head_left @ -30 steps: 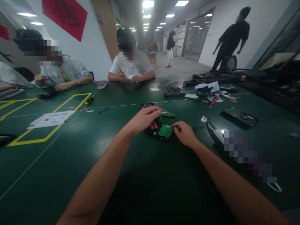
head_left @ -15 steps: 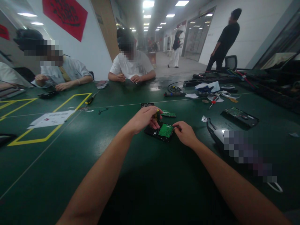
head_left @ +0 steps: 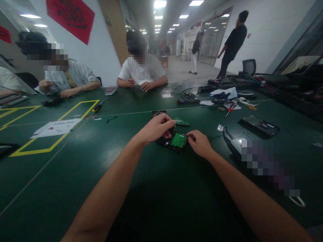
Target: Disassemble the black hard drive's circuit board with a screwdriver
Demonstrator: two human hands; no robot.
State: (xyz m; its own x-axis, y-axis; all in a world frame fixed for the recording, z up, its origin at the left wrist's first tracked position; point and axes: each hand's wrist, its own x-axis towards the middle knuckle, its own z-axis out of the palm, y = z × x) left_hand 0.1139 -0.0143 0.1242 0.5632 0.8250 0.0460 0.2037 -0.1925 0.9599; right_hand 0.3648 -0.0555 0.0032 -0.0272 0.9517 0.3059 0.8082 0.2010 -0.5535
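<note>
A black hard drive with a green circuit board lies flat on the table in front of me. Over its left part is my left hand, closed round a screwdriver. Only a little of the dark and yellow handle shows between the fingers, and the tip is hidden. My right hand pinches the drive's right edge between thumb and fingers. Just behind the drive lies a loose green circuit board. Another drive is partly covered by my left hand.
On the right lie another drive, a strapped item and a red-handled screwdriver. A cylindrical tool with a cable is farther back. On the left are a yellow-black screwdriver and paper. People sit across the green table.
My left hand has turned over the screwdriver, so its handle shows less. My right hand and the drive stay put. Two people in the background have walked on.
</note>
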